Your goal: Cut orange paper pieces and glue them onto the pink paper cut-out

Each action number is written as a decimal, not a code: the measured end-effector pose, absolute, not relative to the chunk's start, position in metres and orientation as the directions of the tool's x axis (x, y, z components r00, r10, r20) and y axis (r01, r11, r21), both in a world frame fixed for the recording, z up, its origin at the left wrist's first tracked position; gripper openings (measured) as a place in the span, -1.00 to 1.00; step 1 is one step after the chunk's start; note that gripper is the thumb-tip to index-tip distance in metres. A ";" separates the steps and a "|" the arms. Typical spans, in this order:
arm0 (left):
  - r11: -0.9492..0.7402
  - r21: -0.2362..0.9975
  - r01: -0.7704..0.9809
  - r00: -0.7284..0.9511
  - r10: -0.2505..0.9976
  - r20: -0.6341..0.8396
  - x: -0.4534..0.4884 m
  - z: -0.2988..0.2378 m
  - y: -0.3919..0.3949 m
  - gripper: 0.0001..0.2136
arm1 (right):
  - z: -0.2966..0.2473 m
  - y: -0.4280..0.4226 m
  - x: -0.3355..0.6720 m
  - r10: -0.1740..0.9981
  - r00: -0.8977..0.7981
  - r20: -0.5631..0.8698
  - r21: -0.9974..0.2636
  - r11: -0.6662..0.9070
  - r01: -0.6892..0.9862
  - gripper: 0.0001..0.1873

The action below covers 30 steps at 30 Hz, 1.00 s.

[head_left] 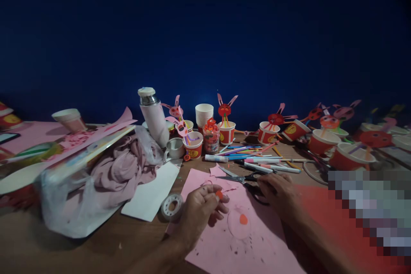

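My left hand (205,203) pinches a small orange-red paper piece (219,195) between thumb and fingertips, above the pink paper sheet (221,244). A second orange-red piece (243,219) lies on a round pink paper cutout (236,230) on that sheet. My right hand (278,192) is closed at the black handles of the scissors (239,178), whose blades point left across the top of the sheet. The fingertips of that hand are partly hidden. To the left of my left hand lies a roll of tape (172,206).
Markers (265,168) and pipe cleaners lie behind the scissors. Red paper cups (226,132) with paper rabbit heads line the back. A thermos (154,115), a metal mug (175,149) and a plastic bag (75,205) stand left. Red paper (316,214) lies right.
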<state>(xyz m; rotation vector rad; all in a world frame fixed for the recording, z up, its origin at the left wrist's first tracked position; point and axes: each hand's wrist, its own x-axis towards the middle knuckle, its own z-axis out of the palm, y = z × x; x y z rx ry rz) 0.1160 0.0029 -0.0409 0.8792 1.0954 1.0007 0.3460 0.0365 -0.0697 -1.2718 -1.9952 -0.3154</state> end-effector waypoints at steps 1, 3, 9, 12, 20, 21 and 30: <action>0.327 0.921 -0.210 0.158 0.941 -0.298 0.116 -0.041 0.003 -0.77 | -0.070 0.036 0.346 0.683 -0.238 0.691 -0.178 0.479 0.859 -0.82; 0.342 0.914 -0.218 0.172 0.935 -0.309 0.114 -0.042 0.003 -0.82 | -0.070 0.036 0.345 0.689 -0.233 0.686 -0.189 0.478 0.858 -0.82; 0.332 0.923 -0.197 0.202 0.935 -0.293 0.114 -0.043 0.002 -0.87 | -0.063 0.033 0.342 0.693 -0.212 0.689 -0.205 0.468 0.860 -0.83; 0.335 0.920 -0.205 0.163 0.938 -0.305 0.117 -0.047 0.002 -0.80 | -0.058 0.030 0.340 0.691 -0.204 0.693 -0.202 0.459 0.865 -0.83; 0.324 0.931 -0.168 0.186 0.938 -0.293 0.115 -0.057 0.009 -0.68 | -0.058 0.030 0.339 0.716 -0.165 0.678 -0.225 0.416 0.881 -0.86; 0.325 0.932 -0.160 0.193 0.936 -0.294 0.115 -0.058 0.009 -0.67 | -0.058 0.030 0.339 0.721 -0.164 0.673 -0.230 0.415 0.880 -0.86; 0.277 0.949 -0.150 0.184 0.951 -0.249 0.115 -0.056 0.009 -0.72 | -0.059 0.029 0.340 0.728 -0.159 0.666 -0.248 0.418 0.874 -0.86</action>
